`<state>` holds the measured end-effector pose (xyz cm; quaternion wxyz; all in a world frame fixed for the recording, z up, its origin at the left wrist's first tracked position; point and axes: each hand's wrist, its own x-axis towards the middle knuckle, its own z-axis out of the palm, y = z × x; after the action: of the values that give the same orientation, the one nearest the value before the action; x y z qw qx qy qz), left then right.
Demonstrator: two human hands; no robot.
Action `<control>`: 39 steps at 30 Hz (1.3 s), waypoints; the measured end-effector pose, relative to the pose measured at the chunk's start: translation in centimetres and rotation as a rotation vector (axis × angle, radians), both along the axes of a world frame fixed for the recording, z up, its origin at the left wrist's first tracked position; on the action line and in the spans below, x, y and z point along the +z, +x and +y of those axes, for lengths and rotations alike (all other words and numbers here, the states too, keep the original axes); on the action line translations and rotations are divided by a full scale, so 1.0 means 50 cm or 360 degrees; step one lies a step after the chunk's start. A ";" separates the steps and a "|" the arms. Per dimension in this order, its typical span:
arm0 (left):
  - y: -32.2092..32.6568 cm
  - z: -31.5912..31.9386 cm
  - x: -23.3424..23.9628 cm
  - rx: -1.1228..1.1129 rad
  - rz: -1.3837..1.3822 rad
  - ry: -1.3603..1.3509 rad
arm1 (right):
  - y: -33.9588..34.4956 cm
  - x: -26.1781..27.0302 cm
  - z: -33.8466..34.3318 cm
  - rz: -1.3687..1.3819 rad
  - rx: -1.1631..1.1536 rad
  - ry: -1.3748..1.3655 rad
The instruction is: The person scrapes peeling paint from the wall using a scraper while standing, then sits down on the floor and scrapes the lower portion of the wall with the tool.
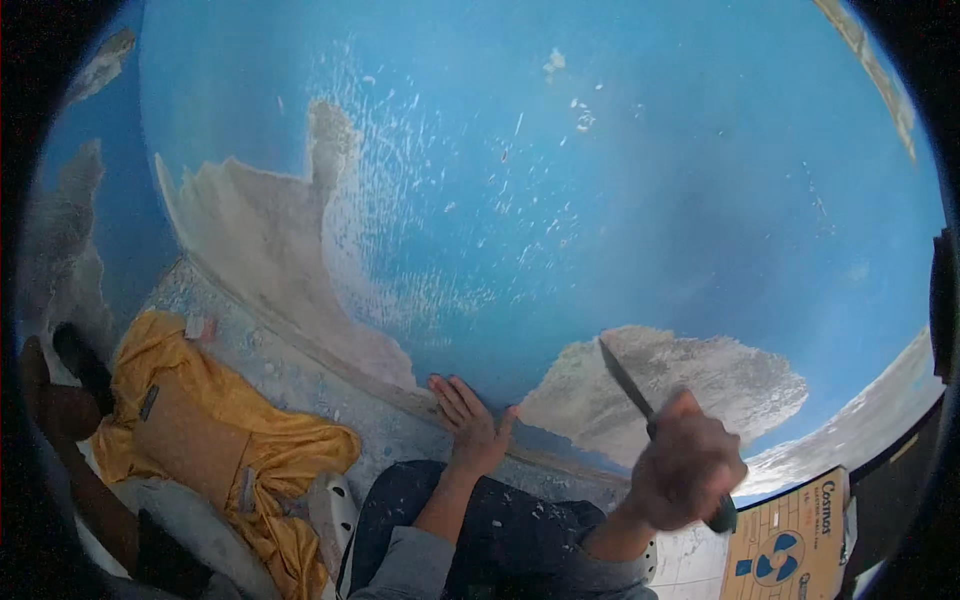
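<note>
Before me stands a blue painted wall (637, 225) with scratches and large bare patches of grey plaster. My right hand (686, 465) is closed around the dark handle of a knife (626, 379), its blade pointing up and left over the grey plaster patch (570, 397) at the lower right. My left hand (472, 427) rests with fingers spread at the foot of the wall, between that patch and a bigger plaster patch (277, 232) on the left. The left hand holds nothing.
A yellow-orange cloth (300, 435) and a brown board (187, 435) lie at lower left on the debris-strewn floor (300, 375). At the far left is another person's arm (97, 502), near a dark object. A cardboard fan box (784, 540) stands at lower right.
</note>
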<state>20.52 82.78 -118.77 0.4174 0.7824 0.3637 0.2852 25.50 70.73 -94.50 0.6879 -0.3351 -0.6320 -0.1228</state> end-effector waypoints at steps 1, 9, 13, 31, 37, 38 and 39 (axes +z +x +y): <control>0.000 -0.002 -0.001 0.0005 0.0052 -0.0009 | 0.008 -0.001 -0.005 -0.0001 -0.0068 0.0005; -0.002 -0.001 0.004 0.0060 -0.0042 0.0106 | 0.014 0.027 0.009 -0.0034 -0.0168 -0.0170; -0.008 -0.012 0.008 0.0011 0.0056 -0.0041 | 0.036 0.008 -0.024 0.0023 -0.0141 -0.0276; 0.011 0.003 -0.019 0.0123 0.0096 0.0036 | -0.023 -0.266 -0.058 0.0019 -0.0349 -0.0768; -0.008 -0.007 0.001 0.0140 0.0065 0.0072 | 0.027 -0.464 -0.101 -0.0194 -0.0386 -0.1575; -0.011 -0.008 0.007 0.0165 0.0101 0.0098 | 0.032 -0.478 -0.102 -0.0176 -0.0402 -0.1552; -0.015 -0.010 0.013 0.0138 0.0101 0.0106 | 0.033 -0.487 -0.102 0.0041 -0.0415 -0.1851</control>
<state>19.78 82.26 -118.11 0.3666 0.7881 0.4006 0.2899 27.17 65.62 -118.84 0.3783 -0.7331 -0.5409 0.1639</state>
